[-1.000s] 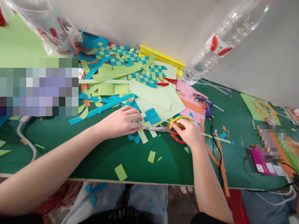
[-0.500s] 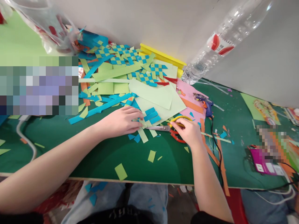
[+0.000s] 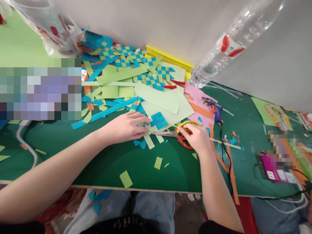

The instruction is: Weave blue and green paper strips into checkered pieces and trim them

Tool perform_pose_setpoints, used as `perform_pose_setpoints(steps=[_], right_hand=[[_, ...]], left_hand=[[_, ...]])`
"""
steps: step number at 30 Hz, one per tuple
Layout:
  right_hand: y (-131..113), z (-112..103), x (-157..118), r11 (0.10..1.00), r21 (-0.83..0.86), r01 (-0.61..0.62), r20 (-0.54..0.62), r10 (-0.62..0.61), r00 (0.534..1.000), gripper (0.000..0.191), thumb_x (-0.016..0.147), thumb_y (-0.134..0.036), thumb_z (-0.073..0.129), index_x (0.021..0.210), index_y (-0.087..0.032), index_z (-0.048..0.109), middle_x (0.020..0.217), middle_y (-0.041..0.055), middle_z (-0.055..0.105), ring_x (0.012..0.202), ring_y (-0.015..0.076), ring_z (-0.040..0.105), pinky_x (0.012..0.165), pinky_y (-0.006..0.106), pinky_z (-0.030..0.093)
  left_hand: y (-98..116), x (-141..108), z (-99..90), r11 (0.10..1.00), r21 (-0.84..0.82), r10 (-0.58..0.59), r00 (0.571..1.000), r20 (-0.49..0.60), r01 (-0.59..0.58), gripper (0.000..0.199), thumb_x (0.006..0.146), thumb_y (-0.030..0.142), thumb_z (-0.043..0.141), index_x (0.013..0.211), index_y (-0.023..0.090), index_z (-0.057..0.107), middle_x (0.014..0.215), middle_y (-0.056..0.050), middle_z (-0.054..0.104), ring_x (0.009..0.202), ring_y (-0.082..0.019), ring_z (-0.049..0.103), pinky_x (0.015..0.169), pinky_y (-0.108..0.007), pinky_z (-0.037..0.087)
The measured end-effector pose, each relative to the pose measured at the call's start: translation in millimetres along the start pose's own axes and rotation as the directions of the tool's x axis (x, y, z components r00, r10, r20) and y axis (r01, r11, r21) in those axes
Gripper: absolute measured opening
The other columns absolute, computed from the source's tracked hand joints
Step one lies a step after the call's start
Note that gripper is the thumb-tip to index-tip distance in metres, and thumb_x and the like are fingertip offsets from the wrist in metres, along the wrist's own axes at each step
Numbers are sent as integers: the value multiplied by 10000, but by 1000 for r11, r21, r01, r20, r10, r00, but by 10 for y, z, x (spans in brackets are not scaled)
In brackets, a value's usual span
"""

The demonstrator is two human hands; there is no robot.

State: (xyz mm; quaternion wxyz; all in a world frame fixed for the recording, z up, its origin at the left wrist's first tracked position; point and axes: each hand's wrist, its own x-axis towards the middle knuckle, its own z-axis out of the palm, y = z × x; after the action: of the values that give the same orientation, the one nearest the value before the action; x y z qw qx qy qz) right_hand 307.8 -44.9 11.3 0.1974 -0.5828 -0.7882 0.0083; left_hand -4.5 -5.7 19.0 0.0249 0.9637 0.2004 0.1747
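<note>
1. Left hand (image 3: 129, 127): fingers curled at left edge of blue-and-green paper weave (image 3: 158, 121); pinching or just pressing, cannot tell.
2. Paper weave: between the hands, pale strip ends (image 3: 149, 141) toward the person. Unmoved over the last second.
3. Yellow-and-red scissors (image 3: 168, 133): blades look nearly together, tips beside left fingertips. No shift; no fresh cut evident, work seemingly paused.
4. Right hand (image 3: 195, 136): closed round scissor handles.

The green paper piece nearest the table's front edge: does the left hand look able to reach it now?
Probably yes: nothing covers the green paper piece, and only small blue scraps lie near the way from the left hand. It may first need to leave the paper strips.
</note>
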Motion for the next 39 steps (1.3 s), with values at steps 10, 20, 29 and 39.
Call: perform_pose_setpoints(steps=[10,20,29,39], right_hand=[[-4,4,-1,1000,-6,4,4,-4,1000,391,900,-507,513,715,-193,655,641,17,667,568,135,579,536,267,377],[-35,-23,-6,1000,-22,-15,23,16,1000,398,896,-518,515,707,-199,659,654,19,679,561,137,574,539,270,370],[-105,-86,2,998,-46,-47,72,50,996,412,907,-519,490,691,-217,669,627,10,663,553,141,562,528,283,339],[-110,-107,-17,996,-59,-62,37,64,997,400,896,-528,503,698,-214,652,642,6,668,549,136,562,532,275,348]], left_hand=[[-12,-1,2,1000,27,10,1000,4,-10,195,925,228,500,951,206,691,1137,-82,665,1133,-245,593,896,-380,511],[-5,15,-20,999,33,-3,1000,16,2,191,929,238,496,928,206,684,1134,-69,670,1100,-228,598,958,-393,452],[-2,16,-24,999,-23,22,1000,6,-22,186,923,221,505,985,229,680,1101,-54,687,1114,-220,594,984,-395,427],[-13,6,1,1000,-10,25,999,24,-25,201,933,240,491,990,241,684,1106,-37,688,1102,-214,585,992,-397,413]])
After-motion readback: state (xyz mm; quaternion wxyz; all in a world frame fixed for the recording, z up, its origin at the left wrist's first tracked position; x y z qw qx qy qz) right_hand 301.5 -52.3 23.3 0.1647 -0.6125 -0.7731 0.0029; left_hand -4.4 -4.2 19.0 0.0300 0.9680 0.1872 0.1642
